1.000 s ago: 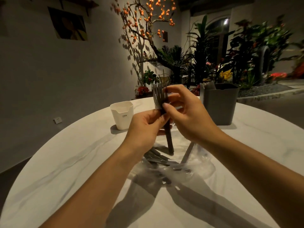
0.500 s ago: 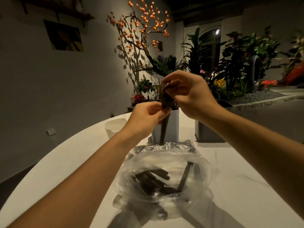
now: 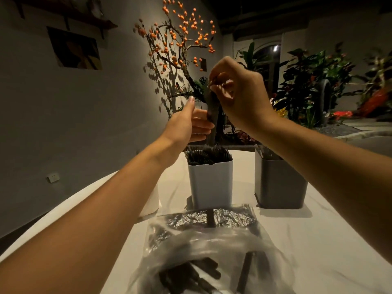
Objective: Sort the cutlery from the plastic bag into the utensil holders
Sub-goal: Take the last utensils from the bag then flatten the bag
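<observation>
Both hands are raised above the white holder [image 3: 210, 183], which stands near the far edge of the table [image 3: 318, 240] and is already full of dark forks. The right hand [image 3: 237, 96] pinches the top of a small bundle of dark cutlery [image 3: 212, 115] with its curled fingers, and the bundle hangs down with the tines toward the opening of the white holder, just above the forks inside. The left hand [image 3: 188, 124] is beside the bundle; its fingertips rest against the lower part and the thumb points up, away from it, so the fingers look almost straight and not closed around it. A gray holder [image 3: 280, 185] stands to the right of the white one, apart from it, with some cutlery in it. The plastic bag [image 3: 212, 251] lies at the near edge of the table, open, with more dark cutlery inside. A third, white container is mostly hidden behind the left forearm.
</observation>
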Tool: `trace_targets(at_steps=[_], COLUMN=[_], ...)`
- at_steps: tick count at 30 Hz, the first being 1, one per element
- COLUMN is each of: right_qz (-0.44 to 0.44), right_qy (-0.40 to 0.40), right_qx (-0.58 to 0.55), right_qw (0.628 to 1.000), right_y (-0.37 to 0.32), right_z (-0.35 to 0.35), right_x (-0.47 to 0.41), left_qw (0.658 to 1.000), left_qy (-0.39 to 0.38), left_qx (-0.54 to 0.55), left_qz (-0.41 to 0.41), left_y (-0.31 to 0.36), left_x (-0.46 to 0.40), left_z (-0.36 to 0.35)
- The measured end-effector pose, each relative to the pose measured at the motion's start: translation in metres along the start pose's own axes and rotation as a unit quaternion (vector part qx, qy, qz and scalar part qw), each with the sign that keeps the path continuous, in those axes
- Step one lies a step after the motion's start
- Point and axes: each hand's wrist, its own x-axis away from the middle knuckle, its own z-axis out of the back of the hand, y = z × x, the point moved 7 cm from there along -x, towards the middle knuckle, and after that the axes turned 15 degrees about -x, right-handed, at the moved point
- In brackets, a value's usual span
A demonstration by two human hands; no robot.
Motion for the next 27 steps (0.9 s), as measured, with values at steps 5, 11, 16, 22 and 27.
trace_targets(at_steps=[5,11,16,22,27], right_qz=[-0.057,-0.114,-0.089,-0.170,-0.174], right_qy=[-0.056,-0.233,-0.332,-0.256,-0.295], right_qx=[0.007,0.108,0.193,0.111,0.027], right_qw=[0.997,0.960,0.919,0.945,0.939], right_y=[0.051,0.107,0.097,0.065,0.001], right_z=[-0.036,-0.081,-0.086,-0.044,-0.028], right_x=[0.023,0.078,0.088,0.081,0.099], left_qw=[0.998,0.991,0.991,0.992,0.993], left_qy=[0.006,0.098,0.086,0.092,0.053], left_qx=[-0.034,-0.095,-0.105,-0.090,-0.103], left_qz=[0.050,-0.001,-0.005,0.006,0.004], left_y=[-0.042,-0.070,-0.075,-0.054,-0.039], left_x=[-0.026,-0.040,-0.031,0.008,0.071], left_z=[-0.007,-0.002,-0.003,0.011,0.005])
